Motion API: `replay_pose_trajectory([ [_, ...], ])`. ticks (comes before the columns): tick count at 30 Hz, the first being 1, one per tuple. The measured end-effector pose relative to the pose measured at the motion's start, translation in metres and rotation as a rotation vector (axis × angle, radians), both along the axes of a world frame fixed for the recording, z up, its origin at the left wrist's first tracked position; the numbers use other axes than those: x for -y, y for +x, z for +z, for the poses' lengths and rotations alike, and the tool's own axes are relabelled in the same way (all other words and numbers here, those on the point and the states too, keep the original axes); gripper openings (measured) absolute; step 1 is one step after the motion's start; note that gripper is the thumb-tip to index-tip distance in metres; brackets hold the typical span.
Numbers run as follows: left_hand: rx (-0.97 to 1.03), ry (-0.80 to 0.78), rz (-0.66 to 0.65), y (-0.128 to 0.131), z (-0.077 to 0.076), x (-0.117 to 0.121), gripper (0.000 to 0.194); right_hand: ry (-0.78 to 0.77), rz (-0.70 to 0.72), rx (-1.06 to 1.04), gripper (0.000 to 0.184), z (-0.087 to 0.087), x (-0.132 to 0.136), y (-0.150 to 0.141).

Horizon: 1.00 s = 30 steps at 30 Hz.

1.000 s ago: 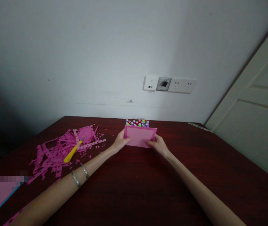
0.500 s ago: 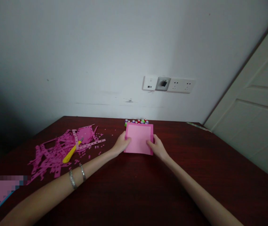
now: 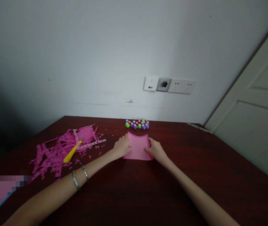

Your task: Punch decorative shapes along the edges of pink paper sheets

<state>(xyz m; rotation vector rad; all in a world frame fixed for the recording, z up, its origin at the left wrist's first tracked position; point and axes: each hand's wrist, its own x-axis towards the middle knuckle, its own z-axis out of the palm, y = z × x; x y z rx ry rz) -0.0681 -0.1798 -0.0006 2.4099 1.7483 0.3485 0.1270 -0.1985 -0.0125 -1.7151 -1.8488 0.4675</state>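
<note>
A square pink sheet of paper [image 3: 138, 148] with a darker pink border is held low over the table, its upper edge bowed. My left hand [image 3: 122, 146] grips its left side, thumb on the face and fingers behind. On the right side my right hand [image 3: 156, 149] holds it the same way, thumb on top. Just beyond the sheet stand several small craft punches [image 3: 137, 124] in purple, green and red, grouped in rows near the wall.
At the left lies a heap of pink paper scraps [image 3: 51, 153] with punched strips. A yellow-handled craft knife [image 3: 72, 152] rests on it. A flat patterned strip [image 3: 199, 128] lies by the far right edge of the dark wooden table [image 3: 134, 194]. Sockets [image 3: 181, 86] sit on the wall.
Both hands have lowered the pink sheet toward the table and nearer to me. Its top edge now curves, and the craft punches behind it have come into fuller view.
</note>
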Motion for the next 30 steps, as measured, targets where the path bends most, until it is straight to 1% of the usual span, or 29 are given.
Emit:
replay_pose_trajectory([
  [2, -0.106, 0.138, 0.011, 0.001, 0.003, 0.003, 0.073, 0.011, -0.001, 0.034, 0.043, 0.000, 0.000, 0.002],
  [3, -0.138, 0.180, 0.001, 0.001, 0.003, 0.004, 0.072, 0.019, -0.003, 0.055, 0.044, -0.001, 0.000, 0.002],
  [4, -0.163, 0.196, -0.016, 0.001, 0.004, 0.005, 0.067, 0.027, -0.003, 0.078, 0.045, -0.001, 0.000, 0.003],
  [7, -0.219, 0.143, -0.077, 0.000, 0.003, 0.006, 0.043, 0.037, 0.011, 0.132, 0.050, -0.007, -0.001, 0.005],
  [9, -0.230, 0.095, -0.083, -0.001, 0.000, 0.004, 0.038, 0.037, 0.021, 0.135, 0.053, -0.012, -0.003, 0.005],
  [11, -0.209, 0.060, -0.066, -0.002, -0.003, 0.000, 0.040, 0.079, 0.020, 0.118, 0.058, -0.018, -0.006, 0.007],
  [13, -0.145, 0.010, -0.039, -0.003, -0.005, -0.007, 0.040, 0.157, 0.012, 0.102, 0.056, -0.022, -0.010, 0.010],
  [16, 0.052, -0.030, 0.046, -0.009, -0.008, -0.027, 0.029, 0.239, 0.000, 0.114, 0.038, -0.021, -0.020, 0.023],
  [18, 0.142, 0.027, 0.130, -0.015, -0.009, -0.044, 0.023, 0.265, 0.004, 0.146, 0.031, -0.017, -0.028, 0.035],
  [20, 0.158, 0.086, 0.196, -0.023, -0.010, -0.061, 0.024, 0.287, 0.008, 0.193, 0.032, -0.014, -0.036, 0.048],
  [22, 0.149, 0.124, 0.234, -0.031, -0.012, -0.074, 0.024, 0.292, 0.008, 0.244, 0.034, -0.014, -0.045, 0.057],
  [25, 0.110, 0.146, 0.236, -0.038, -0.017, -0.085, 0.022, 0.277, 0.008, 0.311, 0.036, -0.021, -0.055, 0.066],
  [30, 0.016, 0.183, 0.131, -0.036, -0.024, -0.082, 0.024, 0.256, 0.001, 0.384, 0.039, -0.035, -0.063, 0.070],
])
